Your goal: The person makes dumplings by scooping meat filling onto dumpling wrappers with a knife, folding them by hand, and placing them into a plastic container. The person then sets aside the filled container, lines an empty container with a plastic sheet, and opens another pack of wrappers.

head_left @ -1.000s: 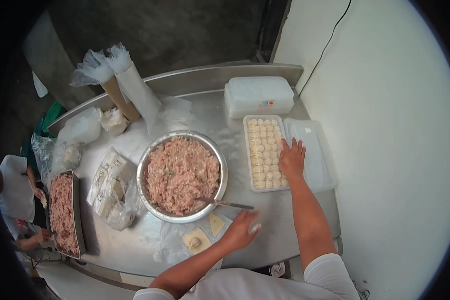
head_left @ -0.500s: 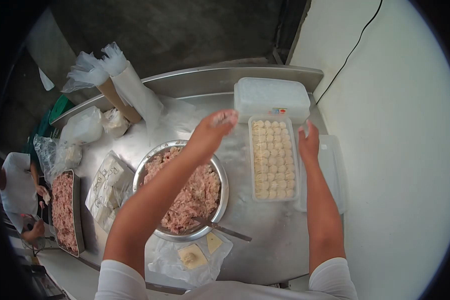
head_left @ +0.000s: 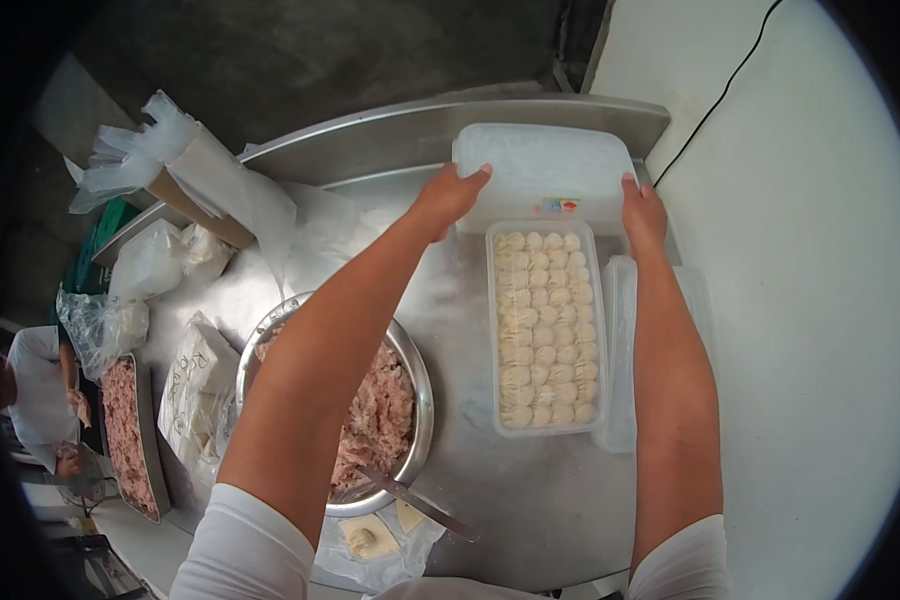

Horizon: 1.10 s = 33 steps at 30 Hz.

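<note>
Along the left edge, a long pan (head_left: 153,445) of ground meat; next, a plastic-wrapped pack (head_left: 195,385) with marker writing, seemingly starting "RC", otherwise unreadable; then a steel bowl (head_left: 425,400) of meat, partly hidden by the left forearm, with a flat utensil (head_left: 420,504) jutting past its rim toward the front edge; beyond, a broad strip of bare counter (head_left: 460,360), open for moving; left hand (head_left: 452,198) now clamped on the left side of a translucent box (head_left: 545,165) by the raised rear edge, no longer in mid-air beyond the bowl; on its front, a small coloured label (head_left: 558,206), illegible; just before it, a tray (head_left: 550,432) of dumplings; right hand (head_left: 645,213) clamped on the box's opposite end, moved from beside the tray; below, a clear lid (head_left: 620,400), little room before the wall (head_left: 820,300)
</note>
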### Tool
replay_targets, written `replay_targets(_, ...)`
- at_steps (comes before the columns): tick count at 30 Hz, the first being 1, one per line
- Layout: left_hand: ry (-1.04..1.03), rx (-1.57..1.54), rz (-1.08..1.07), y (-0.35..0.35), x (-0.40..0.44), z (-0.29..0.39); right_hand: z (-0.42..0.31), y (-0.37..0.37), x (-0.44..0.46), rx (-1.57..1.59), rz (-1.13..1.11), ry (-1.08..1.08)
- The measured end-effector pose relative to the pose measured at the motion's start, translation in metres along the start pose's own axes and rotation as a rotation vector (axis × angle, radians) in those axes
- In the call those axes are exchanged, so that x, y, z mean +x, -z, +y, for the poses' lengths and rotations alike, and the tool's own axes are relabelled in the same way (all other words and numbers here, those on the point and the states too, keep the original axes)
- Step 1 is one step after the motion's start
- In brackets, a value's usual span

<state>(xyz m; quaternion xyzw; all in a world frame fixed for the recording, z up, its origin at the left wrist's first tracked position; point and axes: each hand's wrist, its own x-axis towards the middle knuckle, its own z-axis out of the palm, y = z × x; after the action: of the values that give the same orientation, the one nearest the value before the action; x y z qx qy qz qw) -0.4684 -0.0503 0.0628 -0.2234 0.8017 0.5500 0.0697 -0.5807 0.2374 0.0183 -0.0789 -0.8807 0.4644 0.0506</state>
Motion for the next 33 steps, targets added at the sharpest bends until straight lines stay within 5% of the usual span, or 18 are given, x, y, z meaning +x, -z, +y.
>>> replay_targets(2,0.020,0.078,-0.020,0.003,-0.010,0.012,0.002,-0.004,-0.003,-0.153,-0.007,0.039)
replay_targets(7,-0.018,0.178,-0.040,0.013,-0.013,0.017,-0.003,-0.002,-0.005,0.087,-0.027,0.013)
replay_targets(9,-0.143,0.264,0.154,0.011,-0.006,0.006,-0.008,0.001,-0.007,0.058,-0.016,0.048)
replay_targets(14,-0.150,0.102,0.136,0.015,-0.006,-0.003,-0.022,0.003,-0.016,0.116,-0.073,0.049)
replay_targets(17,-0.146,0.105,0.126,0.020,-0.012,-0.006,-0.009,-0.016,-0.008,0.020,0.074,0.171)
replay_targets(19,-0.156,0.160,0.119,0.029,-0.010,-0.013,-0.017,-0.019,-0.020,0.043,-0.092,0.108)
replay_targets(25,0.039,0.298,0.104,0.106,-0.013,-0.038,-0.045,-0.062,-0.034,0.051,-0.251,0.207)
replay_targets(28,0.181,0.024,-0.088,0.148,-0.014,-0.060,-0.069,-0.089,-0.053,0.063,-0.316,0.236)
replay_targets(30,0.132,-0.017,0.194,0.162,-0.030,-0.075,-0.085,-0.104,-0.067,0.035,-0.365,0.257)
replay_targets(33,0.244,-0.111,0.208,0.185,-0.043,-0.085,-0.106,-0.116,-0.091,0.000,-0.456,0.258)
